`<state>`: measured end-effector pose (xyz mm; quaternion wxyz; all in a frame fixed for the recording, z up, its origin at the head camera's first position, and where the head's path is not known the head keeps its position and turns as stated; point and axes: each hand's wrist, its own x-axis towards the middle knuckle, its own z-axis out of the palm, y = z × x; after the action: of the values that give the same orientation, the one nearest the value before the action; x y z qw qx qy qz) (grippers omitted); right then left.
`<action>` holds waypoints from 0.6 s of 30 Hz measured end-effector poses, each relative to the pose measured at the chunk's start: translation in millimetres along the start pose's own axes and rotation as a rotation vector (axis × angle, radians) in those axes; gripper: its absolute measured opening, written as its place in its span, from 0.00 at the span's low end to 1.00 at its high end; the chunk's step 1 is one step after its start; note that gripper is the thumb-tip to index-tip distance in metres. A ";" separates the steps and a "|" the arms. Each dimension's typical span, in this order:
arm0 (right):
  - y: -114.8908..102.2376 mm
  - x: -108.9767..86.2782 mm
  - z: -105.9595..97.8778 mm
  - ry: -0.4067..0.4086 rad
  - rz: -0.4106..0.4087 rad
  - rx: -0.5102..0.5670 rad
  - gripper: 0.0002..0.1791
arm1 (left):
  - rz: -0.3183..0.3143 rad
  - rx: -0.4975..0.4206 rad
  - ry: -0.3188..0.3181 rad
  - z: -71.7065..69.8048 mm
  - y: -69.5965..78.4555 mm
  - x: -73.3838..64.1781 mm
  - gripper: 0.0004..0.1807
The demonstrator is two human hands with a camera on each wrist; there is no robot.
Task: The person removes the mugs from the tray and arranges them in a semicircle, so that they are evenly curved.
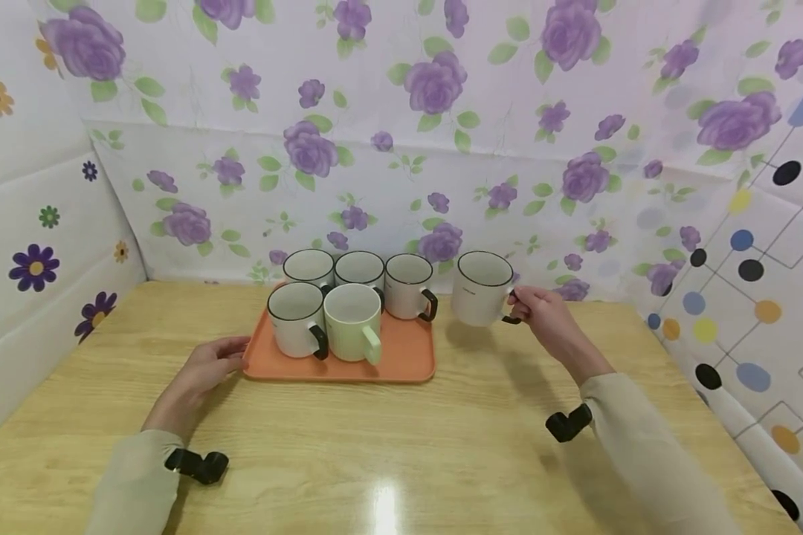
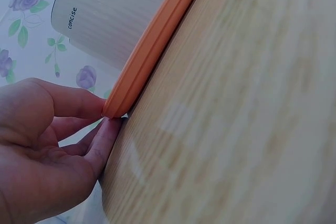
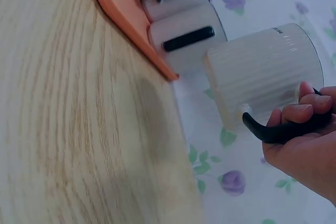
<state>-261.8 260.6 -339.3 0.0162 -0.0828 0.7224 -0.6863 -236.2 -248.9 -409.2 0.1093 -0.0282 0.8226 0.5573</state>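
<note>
Fingers (image 3: 297, 113) of the right hand (image 1: 547, 319) grasped a mug (image 1: 479, 299) by its handle (image 3: 286, 131) above the counter (image 1: 308, 453), right of the tray (image 1: 404, 345); the left hand (image 1: 206, 365) pinched the tray's front left corner. Only the left wrist view clearly showed "concise" on another mug (image 2: 107, 17). Flowered cloth (image 1: 375, 182) hung behind.

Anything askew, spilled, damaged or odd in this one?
Nothing looks spilled or broken. The pale green mug is the odd one out: the other mugs on the orange tray, and the mug in the right hand, are white with black rims.
</note>
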 end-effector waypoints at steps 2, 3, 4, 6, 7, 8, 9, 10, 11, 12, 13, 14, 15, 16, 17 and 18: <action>4.7 6.1 -3.4 0.032 0.006 0.039 0.16 | 0.002 0.003 0.001 0.9 -0.3 -0.1 0.31; 7.1 9.2 -5.0 0.048 0.009 0.050 0.16 | 0.002 0.006 0.004 1.2 -0.5 0.1 0.31; 10.4 12.3 -6.5 0.061 0.014 0.057 0.16 | 0.005 0.007 0.005 1.2 -1.2 0.2 0.31; 16.8 18.6 -8.8 0.083 0.020 0.067 0.16 | 0.003 0.014 0.008 1.2 -2.6 0.9 0.31; 20.0 21.9 -9.7 0.095 0.024 0.072 0.16 | 0.001 0.017 0.009 1.0 -3.2 1.3 0.31; 22.7 24.6 -10.0 0.108 0.027 0.081 0.15 | 0.001 0.021 0.009 0.8 -3.8 1.7 0.30; 25.3 27.6 -10.3 0.118 0.030 0.094 0.16 | 0.002 0.023 0.009 0.5 -4.1 2.0 0.30; 27.8 30.3 -10.2 0.127 0.035 0.102 0.15 | 0.003 0.025 0.010 0.5 -4.3 2.1 0.30; 30.0 32.8 -9.8 0.135 0.039 0.107 0.15 | 0.002 0.027 0.009 0.3 -4.3 2.1 0.30; 32.1 35.3 -9.3 0.145 0.045 0.116 0.15 | 0.004 0.029 0.009 0.0 -4.3 2.1 0.30; 34.3 37.6 -8.4 0.152 0.051 0.119 0.15 | 0.006 0.031 0.010 0.1 -4.5 1.9 0.30; 36.4 39.5 -7.5 0.158 0.056 0.116 0.15 | 0.008 0.032 0.009 0.2 -4.5 1.6 0.30; 38.7 41.5 -6.8 0.163 0.058 0.107 0.14 | 0.009 0.034 0.010 0.2 -4.5 1.4 0.30; 41.3 43.3 -6.4 0.166 0.058 0.099 0.14 | 0.009 0.034 0.011 0.3 -4.7 1.4 0.30; 43.8 44.8 -5.6 0.164 0.056 0.094 0.14 | 0.010 0.033 0.010 0.4 -4.8 1.3 0.30; 46.5 46.1 -4.7 0.165 0.051 0.090 0.14 | 0.012 0.032 0.011 0.4 -5.0 1.4 0.30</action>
<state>-312.4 260.8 -381.1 -0.0220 -0.0066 0.6916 -0.7219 -236.7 -250.3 -414.2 0.1021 -0.0245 0.8320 0.5448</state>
